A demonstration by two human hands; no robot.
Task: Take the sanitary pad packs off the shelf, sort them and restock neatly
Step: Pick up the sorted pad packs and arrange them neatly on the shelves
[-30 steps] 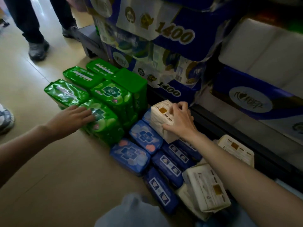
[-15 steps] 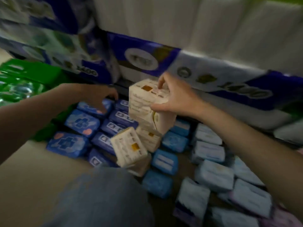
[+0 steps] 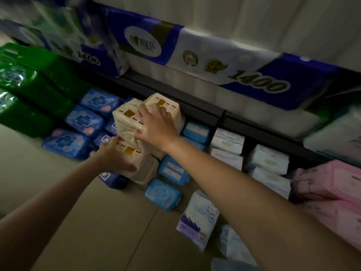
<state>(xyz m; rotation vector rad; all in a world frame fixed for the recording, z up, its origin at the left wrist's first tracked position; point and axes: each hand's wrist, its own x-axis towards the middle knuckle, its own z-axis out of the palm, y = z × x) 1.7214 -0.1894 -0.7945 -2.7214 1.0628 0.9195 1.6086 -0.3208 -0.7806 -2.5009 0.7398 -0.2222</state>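
Cream packs (image 3: 136,122), three that I can count, sit stacked on the floor (image 3: 82,222). My right hand (image 3: 156,128) lies spread flat over the top two. My left hand (image 3: 115,157) curls round the bottom one. Three dark blue packs (image 3: 84,120) lie left of them, and three light blue packs (image 3: 172,169) lie right.

Dim, murky light throughout, with the corners darker still. Motion blur smears the top left, the green packs (image 3: 29,90) and the right edge. Small glints sit on the green wrapping. The shelf edge (image 3: 195,106) bows from wide-angle distortion.
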